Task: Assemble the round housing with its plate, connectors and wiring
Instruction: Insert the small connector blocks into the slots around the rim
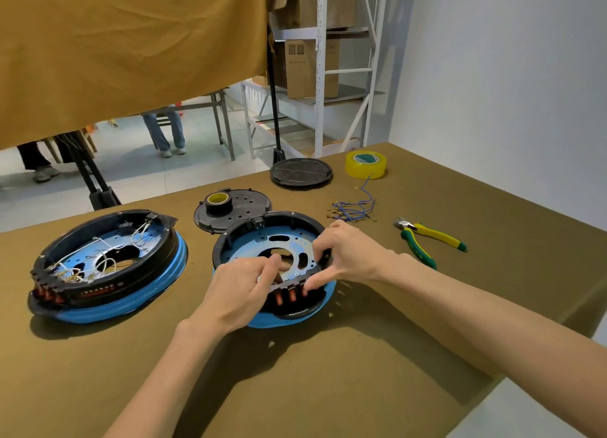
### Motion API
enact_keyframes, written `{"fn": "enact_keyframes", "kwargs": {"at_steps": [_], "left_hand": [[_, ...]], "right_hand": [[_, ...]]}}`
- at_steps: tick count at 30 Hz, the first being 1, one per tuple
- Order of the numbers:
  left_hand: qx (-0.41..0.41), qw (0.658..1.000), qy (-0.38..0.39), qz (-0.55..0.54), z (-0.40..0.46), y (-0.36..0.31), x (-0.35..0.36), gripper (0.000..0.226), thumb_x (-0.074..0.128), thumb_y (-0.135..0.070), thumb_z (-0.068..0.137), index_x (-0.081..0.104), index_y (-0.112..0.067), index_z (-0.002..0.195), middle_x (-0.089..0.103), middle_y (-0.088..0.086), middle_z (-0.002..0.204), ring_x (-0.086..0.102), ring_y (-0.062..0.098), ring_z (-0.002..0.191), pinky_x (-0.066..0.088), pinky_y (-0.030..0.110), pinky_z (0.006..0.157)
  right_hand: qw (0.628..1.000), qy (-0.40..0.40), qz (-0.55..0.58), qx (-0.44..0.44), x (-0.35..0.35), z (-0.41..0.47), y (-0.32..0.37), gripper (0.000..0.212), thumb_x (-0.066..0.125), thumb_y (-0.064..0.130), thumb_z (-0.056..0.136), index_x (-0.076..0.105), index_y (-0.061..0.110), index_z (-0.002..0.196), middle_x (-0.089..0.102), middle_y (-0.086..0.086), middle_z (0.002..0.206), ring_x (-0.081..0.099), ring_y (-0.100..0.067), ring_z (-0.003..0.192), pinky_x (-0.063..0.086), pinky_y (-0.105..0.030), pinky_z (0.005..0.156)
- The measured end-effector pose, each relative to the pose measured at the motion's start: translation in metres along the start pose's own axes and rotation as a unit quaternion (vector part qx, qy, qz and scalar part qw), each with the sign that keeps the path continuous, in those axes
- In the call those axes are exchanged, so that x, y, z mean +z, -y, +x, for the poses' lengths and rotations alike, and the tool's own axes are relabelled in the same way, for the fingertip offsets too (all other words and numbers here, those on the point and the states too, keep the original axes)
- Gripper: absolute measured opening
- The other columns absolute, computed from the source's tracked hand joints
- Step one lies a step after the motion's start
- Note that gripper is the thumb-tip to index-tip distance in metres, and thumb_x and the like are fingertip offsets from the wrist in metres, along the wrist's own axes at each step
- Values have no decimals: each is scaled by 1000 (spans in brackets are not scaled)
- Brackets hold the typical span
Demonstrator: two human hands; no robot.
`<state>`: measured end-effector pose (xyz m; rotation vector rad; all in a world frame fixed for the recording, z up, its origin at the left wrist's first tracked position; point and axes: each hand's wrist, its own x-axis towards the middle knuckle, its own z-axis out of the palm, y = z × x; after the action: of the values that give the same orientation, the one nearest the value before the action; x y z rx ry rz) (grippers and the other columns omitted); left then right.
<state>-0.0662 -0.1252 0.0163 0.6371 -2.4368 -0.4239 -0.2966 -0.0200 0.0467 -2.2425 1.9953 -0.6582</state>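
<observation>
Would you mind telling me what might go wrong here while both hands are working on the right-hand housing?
1. The housing sits tilted on its blue rim, so pressing from the left hand or right hand might rock it.
2. Fingers at the metal plate cutouts could get nicked.
3. The loose wires lie near the right forearm and could be swept aside.

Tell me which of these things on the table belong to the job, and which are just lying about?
In use: round housing, its blue plate, left hand, right hand, loose wires.
Lying about: wired housing, pliers, clear tape, black lids.
</observation>
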Motion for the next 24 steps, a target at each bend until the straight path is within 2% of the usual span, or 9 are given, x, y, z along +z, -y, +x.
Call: {"fn": "enact_keyframes", "kwargs": {"at_steps": [4, 8, 12, 15, 16, 18, 20, 22, 24], "left_hand": [[-8, 997, -8, -78, 0, 6, 0, 73, 12, -62, 105, 80, -36, 102, 71, -22, 82, 66, -3, 88, 47, 19, 76], [8, 994, -25, -110, 0, 10, 1, 68, 20, -56, 107, 81, -27, 97, 69, -16, 75, 67, 5, 77, 48, 25, 67], [24, 989, -42, -137, 0, 9, 0, 60, 25, -51, 108, 77, -28, 86, 61, -12, 63, 63, 13, 67, 47, 31, 64], [40, 991, -42, -123, -2, 5, 2, 54, 24, -58, 107, 70, -43, 83, 59, -13, 60, 60, 12, 68, 40, 26, 78], [42, 991, -40, -124, -3, 4, 2, 54, 23, -59, 107, 68, -47, 80, 60, -13, 61, 60, 12, 69, 40, 27, 83], [38, 989, -44, -133, -2, 3, 4, 56, 22, -59, 108, 65, -57, 72, 66, -8, 65, 63, 13, 71, 39, 25, 90], [33, 987, -53, -147, -1, 3, 3, 54, 22, -57, 108, 62, -63, 73, 70, -3, 67, 67, 14, 73, 41, 22, 90], [31, 984, -56, -168, 0, 3, 1, 55, 24, -56, 108, 64, -59, 70, 66, -1, 61, 66, 16, 68, 47, 26, 80], [29, 982, -57, -179, -1, 2, -2, 56, 25, -57, 108, 66, -51, 71, 58, 1, 53, 60, 18, 58, 46, 34, 69]], "right_hand": [[1000, -10, 26, 3, 1, -4, 1, 65, 66, 79, 71, 63, 14, 75, 65, 1, 75, 60, -21, 76, 34, -29, 100], [998, -7, 37, 51, 2, -8, 6, 64, 55, 84, 77, 66, 22, 78, 68, 6, 82, 55, -14, 90, 39, -36, 99], [997, -20, 28, 65, 5, -12, 8, 65, 47, 85, 81, 65, 22, 76, 68, 4, 81, 57, -12, 83, 36, -35, 102], [998, -29, 12, 54, 8, -18, 9, 70, 43, 91, 78, 59, 24, 74, 62, 6, 76, 53, -7, 80, 33, -27, 100], [998, -31, 6, 48, 9, -19, 10, 69, 43, 92, 78, 56, 24, 72, 59, 7, 74, 51, -8, 79, 33, -24, 96], [999, -23, 11, 37, 11, -21, 13, 68, 48, 91, 77, 50, 23, 70, 53, 4, 71, 46, -12, 73, 35, -21, 78], [999, -10, 21, 24, 12, -20, 16, 67, 54, 88, 76, 46, 22, 68, 49, -2, 68, 42, -16, 67, 38, -32, 64], [999, -5, 34, 16, 12, -19, 17, 64, 61, 83, 76, 44, 22, 66, 46, -2, 65, 39, -17, 62, 43, -47, 65], [999, -4, 35, 8, 13, -20, 17, 64, 64, 80, 76, 45, 20, 66, 44, 1, 66, 38, -15, 63, 46, -49, 71]]}}
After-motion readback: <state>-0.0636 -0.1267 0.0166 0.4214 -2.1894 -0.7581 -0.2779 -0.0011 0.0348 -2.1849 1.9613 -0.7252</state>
